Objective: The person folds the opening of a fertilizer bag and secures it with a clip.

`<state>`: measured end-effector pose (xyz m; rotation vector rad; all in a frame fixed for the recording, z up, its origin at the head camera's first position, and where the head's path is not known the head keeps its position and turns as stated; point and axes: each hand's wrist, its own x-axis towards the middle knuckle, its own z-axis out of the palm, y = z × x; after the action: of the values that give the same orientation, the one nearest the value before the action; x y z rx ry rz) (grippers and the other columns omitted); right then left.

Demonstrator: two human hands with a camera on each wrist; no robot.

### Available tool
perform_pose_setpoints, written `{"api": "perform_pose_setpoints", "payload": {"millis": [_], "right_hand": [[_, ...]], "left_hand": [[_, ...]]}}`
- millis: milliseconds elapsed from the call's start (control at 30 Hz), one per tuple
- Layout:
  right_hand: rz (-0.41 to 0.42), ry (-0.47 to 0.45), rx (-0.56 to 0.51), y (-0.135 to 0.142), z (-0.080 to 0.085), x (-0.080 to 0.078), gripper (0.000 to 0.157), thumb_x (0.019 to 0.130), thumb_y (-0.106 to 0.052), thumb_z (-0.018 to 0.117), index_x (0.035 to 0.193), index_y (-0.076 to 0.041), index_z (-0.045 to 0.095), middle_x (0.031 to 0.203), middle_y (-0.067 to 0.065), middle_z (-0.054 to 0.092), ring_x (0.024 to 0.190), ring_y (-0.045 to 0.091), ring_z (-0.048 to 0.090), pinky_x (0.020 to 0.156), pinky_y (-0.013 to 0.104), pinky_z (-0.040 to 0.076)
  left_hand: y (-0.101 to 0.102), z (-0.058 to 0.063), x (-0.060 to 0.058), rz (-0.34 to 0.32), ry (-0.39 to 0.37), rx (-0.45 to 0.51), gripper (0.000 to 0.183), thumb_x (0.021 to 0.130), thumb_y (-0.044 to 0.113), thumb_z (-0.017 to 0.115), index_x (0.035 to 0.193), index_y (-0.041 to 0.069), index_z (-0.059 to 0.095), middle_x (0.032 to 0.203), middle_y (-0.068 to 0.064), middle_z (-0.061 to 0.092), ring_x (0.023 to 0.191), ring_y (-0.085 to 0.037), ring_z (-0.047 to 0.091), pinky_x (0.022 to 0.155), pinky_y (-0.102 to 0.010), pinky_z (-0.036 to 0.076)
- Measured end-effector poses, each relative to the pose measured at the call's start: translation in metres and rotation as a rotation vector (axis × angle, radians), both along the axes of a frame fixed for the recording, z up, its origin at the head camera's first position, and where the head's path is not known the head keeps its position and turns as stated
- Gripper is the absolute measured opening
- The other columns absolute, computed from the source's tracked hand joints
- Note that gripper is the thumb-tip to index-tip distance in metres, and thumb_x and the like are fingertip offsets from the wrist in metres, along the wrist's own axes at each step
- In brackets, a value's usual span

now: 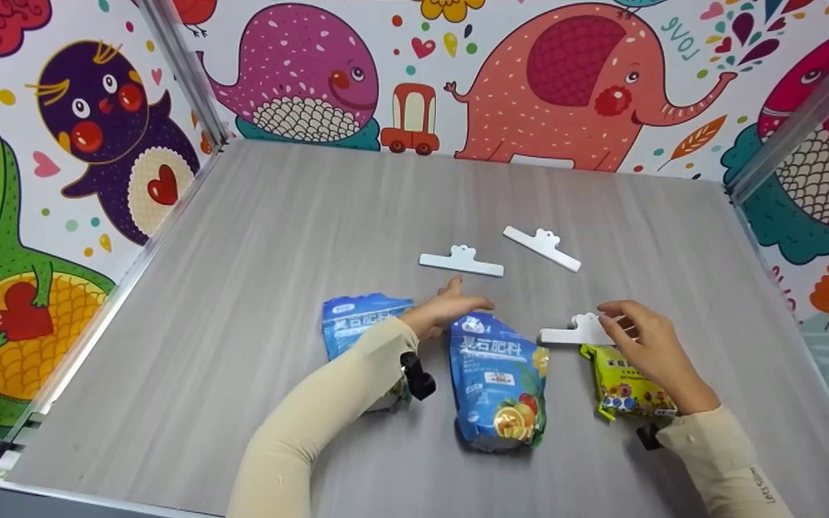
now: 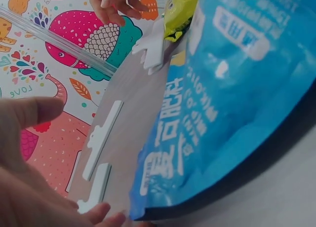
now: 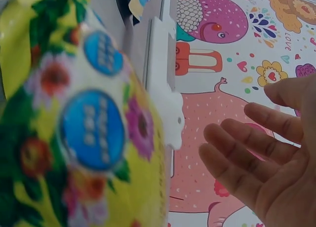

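My left hand [image 1: 445,309], fingers spread and holding nothing, is between two blue printed pouches, beside the top of the middle pouch [image 1: 494,378]. The left forearm covers much of the other blue pouch [image 1: 364,311]. My right hand [image 1: 648,352] hovers over a yellow flower-printed packet [image 1: 623,388], its fingers loosely bent beside a white sealing clip [image 1: 562,336]. In the right wrist view a gap shows between those fingers and the clip's scalloped handle [image 3: 173,121]. The left wrist view shows the middle pouch large beside the left palm [image 2: 24,182].
Beyond the hands, two more white sealing clips lie on the grey table [image 1: 278,216], one straight ahead [image 1: 461,265] and one farther right, slanted [image 1: 542,249]. Walls with cartoon animals [image 1: 558,93] border the back and sides, with metal rails at the corners.
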<state>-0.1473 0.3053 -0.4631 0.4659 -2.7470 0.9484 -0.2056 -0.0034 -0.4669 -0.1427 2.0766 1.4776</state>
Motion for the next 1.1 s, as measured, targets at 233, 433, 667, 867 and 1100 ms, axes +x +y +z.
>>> {"api": "perform_pose_setpoints", "payload": {"millis": [233, 433, 667, 867, 1100], "right_hand": [[0.026, -0.102, -0.076, -0.008, -0.003, 0.005, 0.017, 0.099, -0.008, 0.062, 0.111, 0.001, 0.069, 0.094, 0.012, 0.071, 0.067, 0.023, 0.065, 0.059, 0.022, 0.050], [0.033, -0.245, -0.116, -0.014, -0.001, 0.011, 0.022, 0.101, -0.015, 0.060, 0.111, 0.003, 0.067, 0.089, 0.012, 0.070, 0.065, 0.017, 0.064, 0.058, 0.023, 0.050], [0.029, -0.444, -0.159, -0.022, 0.002, 0.014, 0.032, 0.103, -0.020, 0.056, 0.117, 0.008, 0.062, 0.094, 0.017, 0.067, 0.071, 0.026, 0.068, 0.060, 0.029, 0.056], [0.052, -0.576, -0.213, -0.029, -0.004, 0.017, 0.039, 0.104, -0.020, 0.055, 0.126, 0.011, 0.055, 0.100, 0.019, 0.066, 0.074, 0.025, 0.069, 0.064, 0.032, 0.058], [0.101, -0.671, -0.269, -0.036, -0.010, 0.019, 0.049, 0.104, -0.025, 0.054, 0.133, 0.014, 0.048, 0.107, 0.020, 0.064, 0.083, 0.028, 0.070, 0.071, 0.035, 0.058]], "left_hand": [[-0.002, -0.001, 0.012, 0.071, -0.034, 0.006, 0.101, 0.085, 0.036, 0.071, 0.160, 0.011, 0.008, 0.160, -0.022, 0.013, 0.138, -0.038, 0.027, 0.113, -0.050, 0.027], [-0.002, -0.005, 0.019, 0.136, -0.071, 0.043, 0.103, 0.083, 0.033, 0.073, 0.160, 0.014, 0.008, 0.159, -0.021, 0.013, 0.132, -0.038, 0.034, 0.107, -0.047, 0.038], [-0.004, -0.005, 0.024, 0.190, -0.082, 0.119, 0.100, 0.084, 0.029, 0.073, 0.159, 0.010, 0.010, 0.158, -0.023, 0.015, 0.121, -0.034, 0.043, 0.093, -0.041, 0.049], [-0.009, -0.006, 0.032, 0.195, -0.113, 0.174, 0.101, 0.085, 0.028, 0.072, 0.159, 0.009, 0.006, 0.161, -0.022, 0.009, 0.131, -0.036, 0.034, 0.100, -0.043, 0.045], [-0.011, -0.008, 0.038, 0.226, -0.165, 0.255, 0.104, 0.084, 0.024, 0.072, 0.160, 0.010, 0.002, 0.163, -0.020, 0.005, 0.137, -0.036, 0.033, 0.104, -0.045, 0.042]]}}
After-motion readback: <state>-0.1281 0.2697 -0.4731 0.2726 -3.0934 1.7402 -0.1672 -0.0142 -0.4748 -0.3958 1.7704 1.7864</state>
